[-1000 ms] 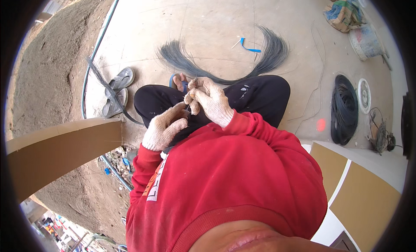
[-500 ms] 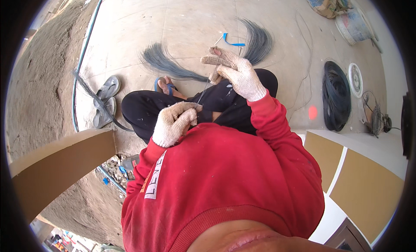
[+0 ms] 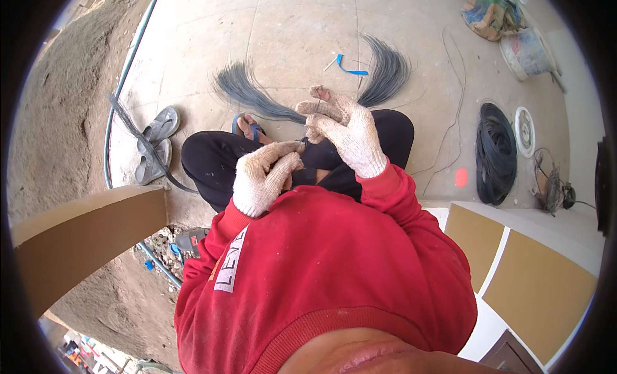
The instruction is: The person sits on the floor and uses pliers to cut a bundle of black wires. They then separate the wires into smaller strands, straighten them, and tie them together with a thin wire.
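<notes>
Both my hands wear off-white knitted work gloves and sit close together above my crossed legs. My left hand [image 3: 260, 178] is closed, its thumb and forefinger pinching a thin dark strand, which looks like wire. Just ahead and to the right, my right hand [image 3: 350, 129] has thumb and fingers bent around the same strand, a bit of which shows by its fingertips. A bundle of dark grey strands [image 3: 247, 91] fans out left of my right hand. Another fanned bundle [image 3: 387, 72] lies beyond it; whether the two join is hidden.
A blue strip [image 3: 350, 66] lies between the bundles. Grey sandals [image 3: 157, 139] and another strand bundle [image 3: 144, 142] are at left, beside a blue hose [image 3: 119, 104]. At right are a dark coil [image 3: 496, 154], a white ring-shaped reel [image 3: 525, 131], a bucket [image 3: 528, 52] and a sack [image 3: 493, 15].
My hands have drawn closer together; the left moved slightly right and ahead, and the strand between them shows less. The whole view has shifted a little.
</notes>
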`<state>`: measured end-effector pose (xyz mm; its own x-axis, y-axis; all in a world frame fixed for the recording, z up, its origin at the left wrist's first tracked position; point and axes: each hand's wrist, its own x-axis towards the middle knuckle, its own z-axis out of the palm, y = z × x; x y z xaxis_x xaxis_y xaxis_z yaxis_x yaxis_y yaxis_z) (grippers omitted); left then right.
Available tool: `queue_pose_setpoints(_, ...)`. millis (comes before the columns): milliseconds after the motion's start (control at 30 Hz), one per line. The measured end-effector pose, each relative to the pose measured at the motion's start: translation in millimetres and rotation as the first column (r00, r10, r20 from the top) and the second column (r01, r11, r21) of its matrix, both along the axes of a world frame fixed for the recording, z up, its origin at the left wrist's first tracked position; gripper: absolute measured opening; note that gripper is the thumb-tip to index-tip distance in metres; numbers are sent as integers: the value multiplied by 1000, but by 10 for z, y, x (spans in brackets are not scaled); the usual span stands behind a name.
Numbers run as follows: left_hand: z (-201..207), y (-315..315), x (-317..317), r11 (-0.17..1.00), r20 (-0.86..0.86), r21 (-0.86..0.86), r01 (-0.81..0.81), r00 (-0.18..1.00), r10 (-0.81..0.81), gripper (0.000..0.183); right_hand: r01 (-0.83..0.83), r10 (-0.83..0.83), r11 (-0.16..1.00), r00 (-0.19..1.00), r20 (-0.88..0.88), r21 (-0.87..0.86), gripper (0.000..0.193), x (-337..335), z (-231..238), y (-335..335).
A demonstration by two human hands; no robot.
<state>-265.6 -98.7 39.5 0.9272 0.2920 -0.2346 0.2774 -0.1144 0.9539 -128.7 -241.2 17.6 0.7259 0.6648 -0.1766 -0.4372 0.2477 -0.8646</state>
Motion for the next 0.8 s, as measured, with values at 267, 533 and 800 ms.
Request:
queue_pose_setpoints(267, 71, -66, 9, 997, 17, -64, -46, 999, 47, 23, -6, 6, 999, 1000, 16, -46, 42, -58, 44, 0)
queue_pose_setpoints(533, -1, -130, 80, 994, 23, -58, -90, 996, 91, 21, -25, 45, 987, 991, 128, -157, 42, -85, 55, 1)
queue_pose_setpoints(800, -39, -37, 77, 1000, 15, -28, 5, 1000, -5, 23, 186, -183, 981, 981, 58, -49, 37, 2, -96, 31)
